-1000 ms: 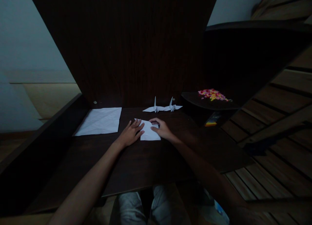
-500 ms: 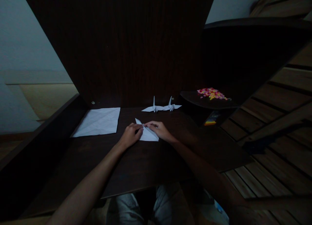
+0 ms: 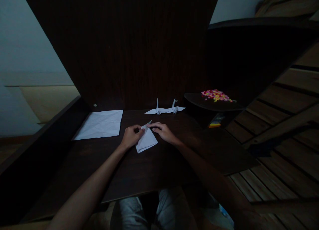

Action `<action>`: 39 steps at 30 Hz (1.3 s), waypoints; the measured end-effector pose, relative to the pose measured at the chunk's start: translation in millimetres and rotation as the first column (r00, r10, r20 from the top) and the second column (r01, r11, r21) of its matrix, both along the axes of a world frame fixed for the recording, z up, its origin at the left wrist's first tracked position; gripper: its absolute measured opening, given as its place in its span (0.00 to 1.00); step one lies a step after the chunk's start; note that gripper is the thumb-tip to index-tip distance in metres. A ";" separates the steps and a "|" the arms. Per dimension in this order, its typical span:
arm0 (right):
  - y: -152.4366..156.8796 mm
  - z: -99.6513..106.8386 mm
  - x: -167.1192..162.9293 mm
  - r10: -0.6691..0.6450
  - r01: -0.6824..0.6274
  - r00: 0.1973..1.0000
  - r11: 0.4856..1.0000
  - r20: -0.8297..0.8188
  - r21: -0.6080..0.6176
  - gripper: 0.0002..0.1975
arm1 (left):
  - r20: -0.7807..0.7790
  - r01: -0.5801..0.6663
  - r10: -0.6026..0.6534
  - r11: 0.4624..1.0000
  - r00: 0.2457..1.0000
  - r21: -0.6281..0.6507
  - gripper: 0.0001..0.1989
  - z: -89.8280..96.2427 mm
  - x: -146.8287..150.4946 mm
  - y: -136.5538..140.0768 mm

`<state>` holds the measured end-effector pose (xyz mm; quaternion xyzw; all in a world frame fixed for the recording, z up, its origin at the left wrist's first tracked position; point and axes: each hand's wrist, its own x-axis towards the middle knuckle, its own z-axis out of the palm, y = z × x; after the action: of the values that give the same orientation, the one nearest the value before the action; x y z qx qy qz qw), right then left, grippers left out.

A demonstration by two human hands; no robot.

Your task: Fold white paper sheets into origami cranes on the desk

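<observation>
A folded white paper (image 3: 147,141) lies on the dark desk between my hands, its narrow tip pointing away and to the right. My left hand (image 3: 132,136) grips its left edge, thumb on top and fingers curled. At the upper right edge, my right hand (image 3: 162,131) has its index finger and thumb on the paper near the tip; the fingers are bent. Just beyond stand two folded paper cranes (image 3: 165,110) joined end to end, their necks upright. Off to the left lies a creased flat sheet of white paper (image 3: 101,124).
A small corner shelf (image 3: 196,101) on the right bears a heap of pink, red and yellow bits (image 3: 216,95). Beneath it sits something with a yellow edge (image 3: 214,125). A raised side board (image 3: 50,130) borders the desk on the left.
The folded paper has turned clockwise, so its tip now leans right instead of left and its wide end has come nearer. Both hands have shifted slightly with it.
</observation>
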<state>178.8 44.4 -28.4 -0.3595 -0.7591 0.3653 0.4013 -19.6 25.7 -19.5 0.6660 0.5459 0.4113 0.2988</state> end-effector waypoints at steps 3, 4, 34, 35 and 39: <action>3.4 0.5 2.2 -0.114 0.116 0.986 0.993 -0.122 0.006 0.20 | 0.158 -0.046 0.052 0.998 0.986 -0.041 0.12 1.5 0.1 1.5; 5.0 -0.2 2.9 -0.154 0.155 0.975 0.988 -0.160 -0.008 0.22 | 0.228 -0.055 0.066 0.997 0.972 -0.054 0.12 2.1 0.4 2.2; 5.9 -11.4 3.7 -0.230 0.212 0.965 0.967 0.129 0.140 0.10 | -0.267 0.235 -0.186 0.958 0.946 0.166 0.13 -10.9 -14.3 7.1; 5.4 -10.6 4.6 -0.230 0.188 0.956 0.956 0.179 0.226 0.09 | -0.355 0.282 -0.200 0.939 0.913 0.196 0.12 -9.4 -15.2 6.1; 5.0 -5.7 10.1 -0.153 0.035 0.926 0.946 0.345 0.323 0.08 | -0.499 0.407 -0.275 0.896 0.822 0.178 0.15 -2.9 -17.7 2.6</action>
<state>188.9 49.4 -34.1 -0.3897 -0.8501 0.1479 0.3219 -37.3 28.3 -22.3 0.8668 0.4088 0.2523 0.1338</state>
